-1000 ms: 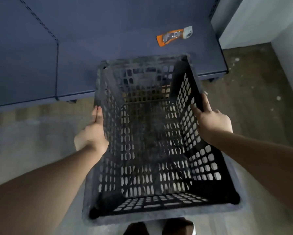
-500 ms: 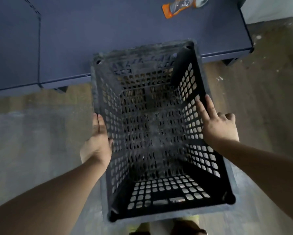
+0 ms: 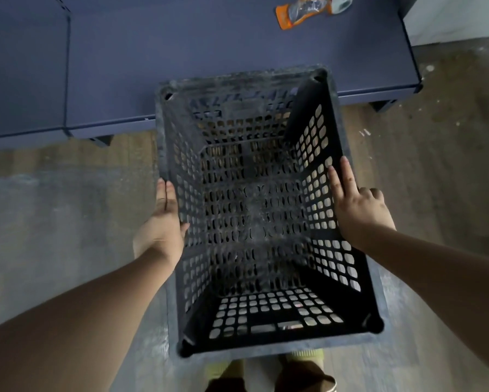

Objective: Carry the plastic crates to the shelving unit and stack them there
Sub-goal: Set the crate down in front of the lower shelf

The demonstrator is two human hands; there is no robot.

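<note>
- Holding a dusty black crate [image 3: 254,210] between both hands, above the floor [image 3: 53,210], its far rim overlapping the blue shelf [image 3: 181,52]
- left hand [image 3: 161,224] flat against the outside wall, fingers straight
- right hand [image 3: 356,205] presses the other rim, two fingers straight, the rest curled
- orange packet [image 3: 302,11] lying on the shelf, well apart

Dim, cool indoor light, no hard shadows. Floor [image 3: 53,222] greyish, washed out near my left arm, warmer brown at right. Crate [image 3: 254,222] interior dark; light shows through wall holes on right and near sides. Soft focus overall, dust on crate bottom smeared. Wide-angle bend: shelf [image 3: 181,66] edge curves, my forearms balloon at lower corners. No glare.
</note>
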